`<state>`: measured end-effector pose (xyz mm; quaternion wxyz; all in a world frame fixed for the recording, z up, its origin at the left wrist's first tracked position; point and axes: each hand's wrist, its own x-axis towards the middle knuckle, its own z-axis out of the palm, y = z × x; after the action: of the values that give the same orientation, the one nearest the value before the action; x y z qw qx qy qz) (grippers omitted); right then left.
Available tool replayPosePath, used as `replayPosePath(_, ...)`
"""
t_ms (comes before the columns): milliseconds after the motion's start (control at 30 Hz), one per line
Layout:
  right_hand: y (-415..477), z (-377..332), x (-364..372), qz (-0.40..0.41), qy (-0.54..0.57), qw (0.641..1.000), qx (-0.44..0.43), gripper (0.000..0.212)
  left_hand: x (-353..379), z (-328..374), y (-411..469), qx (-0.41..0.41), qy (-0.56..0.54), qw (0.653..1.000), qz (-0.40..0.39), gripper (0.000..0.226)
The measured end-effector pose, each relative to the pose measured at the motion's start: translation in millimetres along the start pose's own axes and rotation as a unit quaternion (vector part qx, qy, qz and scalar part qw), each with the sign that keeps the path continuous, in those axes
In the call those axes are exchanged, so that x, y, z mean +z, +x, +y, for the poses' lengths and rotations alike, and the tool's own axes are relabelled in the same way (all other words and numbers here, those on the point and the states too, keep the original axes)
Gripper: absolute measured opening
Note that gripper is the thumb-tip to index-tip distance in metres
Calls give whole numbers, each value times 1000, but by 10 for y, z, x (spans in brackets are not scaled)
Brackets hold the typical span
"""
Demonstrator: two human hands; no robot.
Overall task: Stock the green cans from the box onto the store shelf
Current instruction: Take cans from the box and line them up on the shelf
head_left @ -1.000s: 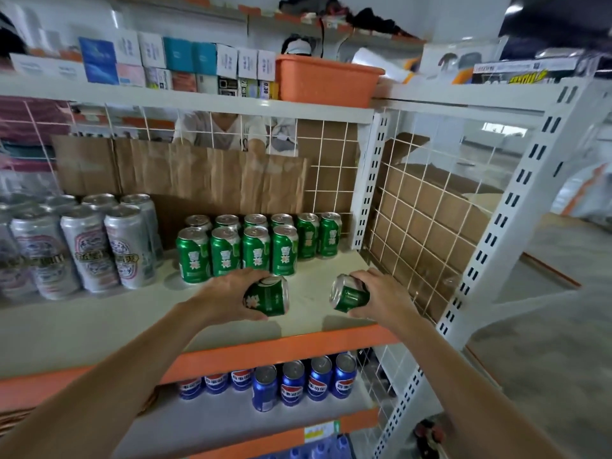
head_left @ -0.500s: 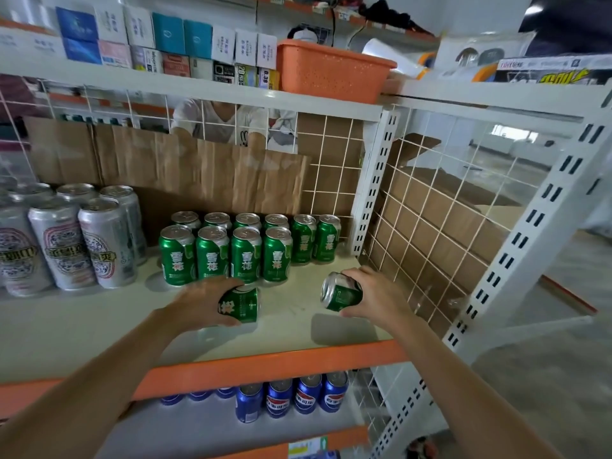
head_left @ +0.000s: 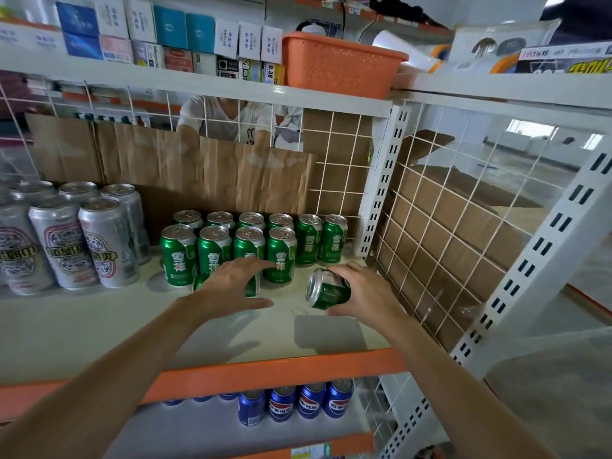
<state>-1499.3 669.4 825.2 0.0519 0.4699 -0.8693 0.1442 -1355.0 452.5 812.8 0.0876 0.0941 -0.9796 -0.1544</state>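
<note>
Now left grip (head_left: 228,286) spreads atop 1 green can (head_left: 252,289); right grip (head_left: 364,294) clasps tilted can (head_left: 329,293).

Ten green cans (head_left: 280,256) with silver tops and white characters stand upright in two rows at the back of the pale shelf (head_left: 99,329), four in front. A further can (head_left: 252,287) sits just before them, mostly hidden under the left hand (head_left: 228,286). A tilted can (head_left: 329,293), top facing left, is gripped by the right hand (head_left: 364,293) above the shelf
</note>
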Motion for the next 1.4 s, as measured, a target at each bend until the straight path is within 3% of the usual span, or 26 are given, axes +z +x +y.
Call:
replayPosePath(100, 33, -67, 27, 9, 13, 1000, -12, 79, 49, 194, 50, 2, -112, 994, -2, 80)
replayPosePath(233, 82, -154, 53, 24, 18, 999, -31, 79, 176, 303, 158, -60, -295, 953, -23, 114)
replayPosePath(367, 122, -242, 45, 28, 8, 998, -49, 80, 244, 367, 231, -78, -374, 924, -25, 88)
replayPosePath(500, 142, -269, 33, 29, 3, 998, -58, 82, 228, 425, 216, -79, -416, 906, 7, 52)
replayPosePath(633, 132, -262, 43, 50, 4, 996, -73, 84, 203, 458, 163, -77, -458, 885, 36, 58)
replayPosePath(767, 66, -186, 23, 68, 64, 992, -89, 83, 172, 471, 106, -75, -493, 865, 52, 48)
replayPosePath(867, 3, -106, -24, 41, 118, 990, -61, 89, 145, 438, 81, -70, -498, 863, 49, 48)
replayPosePath(967, -45, -25, -42, 14, 148, 988, -48, 93, 129, 411, 69, -58, -505, 860, 50, 33)
replayPosePath(1067, -66, 6, -21, -4, 164, 985, -46, 92, 116, 388, 72, -62, -499, 863, 48, 36)
replayPosePath(1233, -75, -3, 18, 16, 175, 983, -48, 81, 89, 392, 54, -66, -479, 874, 43, 60)
replayPosePath(1400, -126, -2, 110, 63, 245, 967, -37, 79, 36, 410, 63, -46, -493, 867, 49, 59)
